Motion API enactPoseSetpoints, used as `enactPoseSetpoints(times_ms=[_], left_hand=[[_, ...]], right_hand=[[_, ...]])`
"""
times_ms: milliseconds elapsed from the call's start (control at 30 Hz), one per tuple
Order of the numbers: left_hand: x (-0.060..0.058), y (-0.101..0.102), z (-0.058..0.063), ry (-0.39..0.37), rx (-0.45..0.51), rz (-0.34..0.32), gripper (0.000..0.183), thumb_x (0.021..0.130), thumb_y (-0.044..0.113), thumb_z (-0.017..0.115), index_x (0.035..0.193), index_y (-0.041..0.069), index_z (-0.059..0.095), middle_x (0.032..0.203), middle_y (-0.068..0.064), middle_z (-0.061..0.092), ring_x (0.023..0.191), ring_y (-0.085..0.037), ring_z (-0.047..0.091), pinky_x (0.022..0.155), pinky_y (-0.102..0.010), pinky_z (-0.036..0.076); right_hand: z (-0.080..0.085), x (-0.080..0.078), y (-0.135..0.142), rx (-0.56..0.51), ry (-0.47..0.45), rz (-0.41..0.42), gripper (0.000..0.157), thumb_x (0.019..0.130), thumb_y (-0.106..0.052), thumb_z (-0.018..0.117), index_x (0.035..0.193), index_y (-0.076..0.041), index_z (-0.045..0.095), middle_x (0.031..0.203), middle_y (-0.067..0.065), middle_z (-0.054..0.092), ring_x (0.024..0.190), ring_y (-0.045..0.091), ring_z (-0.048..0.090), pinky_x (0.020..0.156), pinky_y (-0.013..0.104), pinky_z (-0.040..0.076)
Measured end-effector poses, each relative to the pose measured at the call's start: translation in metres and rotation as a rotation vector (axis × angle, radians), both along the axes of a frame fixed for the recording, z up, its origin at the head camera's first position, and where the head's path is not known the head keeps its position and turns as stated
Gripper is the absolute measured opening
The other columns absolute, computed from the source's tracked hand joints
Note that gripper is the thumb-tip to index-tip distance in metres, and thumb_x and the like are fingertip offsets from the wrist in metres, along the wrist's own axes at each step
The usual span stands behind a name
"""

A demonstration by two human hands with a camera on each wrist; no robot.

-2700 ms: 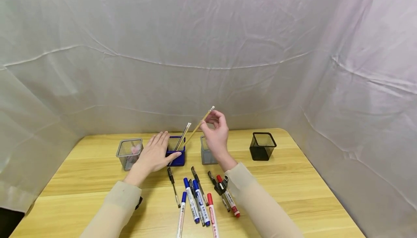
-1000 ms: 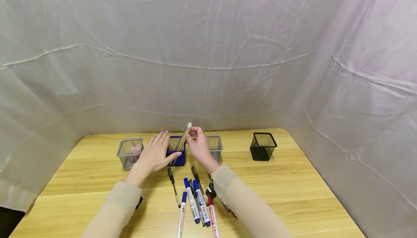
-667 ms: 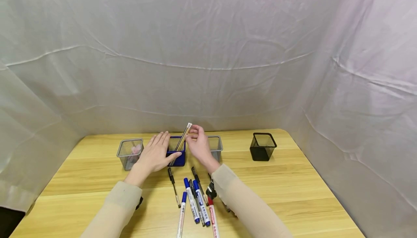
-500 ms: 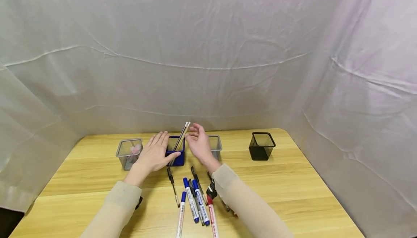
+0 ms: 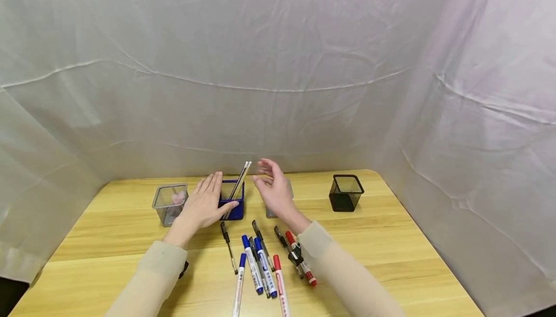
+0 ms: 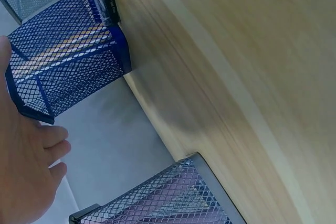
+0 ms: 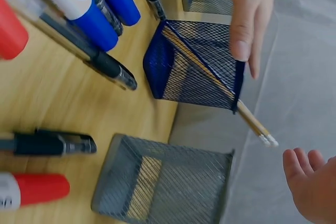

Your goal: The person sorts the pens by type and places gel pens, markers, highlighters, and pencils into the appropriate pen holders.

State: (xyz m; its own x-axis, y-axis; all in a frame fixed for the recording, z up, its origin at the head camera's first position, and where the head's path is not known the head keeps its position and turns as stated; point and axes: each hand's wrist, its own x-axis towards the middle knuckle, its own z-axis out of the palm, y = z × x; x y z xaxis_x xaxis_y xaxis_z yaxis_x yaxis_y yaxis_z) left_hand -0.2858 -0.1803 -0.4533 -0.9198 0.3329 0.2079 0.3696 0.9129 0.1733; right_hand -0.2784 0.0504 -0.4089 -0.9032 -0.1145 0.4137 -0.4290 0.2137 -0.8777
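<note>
White-tipped slim wooden pencils point(image 5: 242, 178) lean inside the square blue wire-mesh holder point(image 5: 235, 211) on the pale wood-grain counter point(image 5: 391, 259). We rest our left hand point(image 5: 203, 201), fingers extended, against this holder's rim; our right hand point(image 5: 276, 191), loosely curved and unloaded, hovers near the pencils.

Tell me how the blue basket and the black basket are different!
The blue basket has pencils poking out, while the black basket has none poking out. The left grip touches the blue basket, while the black basket is untouched. Both are mesh and stand on the table.
</note>
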Motion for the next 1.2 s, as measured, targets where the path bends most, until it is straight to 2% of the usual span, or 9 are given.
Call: enactPoseSetpoints(times_ms=[133, 367, 633, 733, 867, 1033, 1200], left_hand=[[0.000, 0.000, -0.001, 0.009, -0.013, -0.002, 0.107, 0.100, 0.068, 0.051, 0.164, -0.006, 0.009, 0.170, -0.026, 0.017, 0.157, -0.043, 0.019, 0.128, -0.055, 0.014], [0.003, -0.001, 0.001, 0.058, -0.024, -0.012, 0.105, 0.100, 0.069, 0.050, 0.164, -0.005, 0.013, 0.170, -0.024, 0.017, 0.156, -0.042, 0.021, 0.128, -0.055, 0.014], [0.009, 0.000, 0.006, 0.082, -0.004, -0.022, 0.104, 0.100, 0.070, 0.048, 0.165, -0.002, 0.012, 0.172, -0.021, 0.015, 0.158, -0.040, 0.016, 0.129, -0.055, 0.012], [0.011, 0.003, 0.010, 0.097, 0.005, -0.032, 0.103, 0.099, 0.071, 0.048, 0.166, 0.000, 0.013, 0.172, -0.019, 0.016, 0.158, -0.038, 0.017, 0.129, -0.054, 0.009], [0.014, 0.011, 0.015, 0.122, 0.032, -0.048, 0.101, 0.099, 0.067, 0.052, 0.166, 0.002, 0.015, 0.172, -0.016, 0.019, 0.159, -0.036, 0.017, 0.129, -0.054, 0.008], [0.018, 0.023, 0.020, 0.145, 0.033, -0.070, 0.099, 0.100, 0.065, 0.053, 0.166, 0.003, 0.014, 0.173, -0.014, 0.017, 0.159, -0.035, 0.016, 0.129, -0.054, 0.008], [0.021, 0.038, 0.025, 0.170, 0.013, -0.092, 0.100, 0.099, 0.068, 0.051, 0.166, 0.003, 0.016, 0.172, -0.015, 0.019, 0.159, -0.036, 0.017, 0.129, -0.054, 0.012]], right_hand=[[0.004, 0.006, 0.011, 0.005, 0.045, 0.017, 0.053, 0.100, -0.010, 0.067, 0.149, -0.005, 0.049, 0.144, 0.007, 0.059, 0.128, 0.025, 0.060, 0.109, 0.040, 0.051], [0.006, 0.018, 0.032, 0.029, 0.095, 0.036, 0.054, 0.098, -0.003, 0.068, 0.149, -0.005, 0.049, 0.145, 0.009, 0.060, 0.130, 0.035, 0.059, 0.108, 0.047, 0.051], [0.001, 0.030, 0.054, 0.045, 0.119, 0.022, 0.056, 0.097, -0.003, 0.071, 0.149, -0.006, 0.051, 0.144, 0.011, 0.060, 0.128, 0.034, 0.060, 0.108, 0.052, 0.051], [-0.002, 0.033, 0.062, 0.055, 0.121, 0.018, 0.055, 0.097, -0.002, 0.071, 0.148, -0.006, 0.051, 0.143, 0.011, 0.060, 0.127, 0.032, 0.060, 0.107, 0.055, 0.050], [-0.009, 0.039, 0.074, 0.078, 0.116, 0.023, 0.054, 0.096, 0.000, 0.071, 0.146, -0.006, 0.053, 0.142, 0.013, 0.060, 0.127, 0.036, 0.060, 0.107, 0.058, 0.050], [-0.021, 0.047, 0.088, 0.123, 0.104, 0.034, 0.054, 0.096, -0.001, 0.071, 0.146, -0.003, 0.052, 0.143, 0.014, 0.059, 0.126, 0.045, 0.059, 0.106, 0.054, 0.052], [-0.034, 0.057, 0.098, 0.178, 0.100, 0.021, 0.055, 0.095, -0.002, 0.072, 0.146, 0.001, 0.051, 0.144, 0.018, 0.059, 0.124, 0.040, 0.061, 0.103, 0.053, 0.054]])
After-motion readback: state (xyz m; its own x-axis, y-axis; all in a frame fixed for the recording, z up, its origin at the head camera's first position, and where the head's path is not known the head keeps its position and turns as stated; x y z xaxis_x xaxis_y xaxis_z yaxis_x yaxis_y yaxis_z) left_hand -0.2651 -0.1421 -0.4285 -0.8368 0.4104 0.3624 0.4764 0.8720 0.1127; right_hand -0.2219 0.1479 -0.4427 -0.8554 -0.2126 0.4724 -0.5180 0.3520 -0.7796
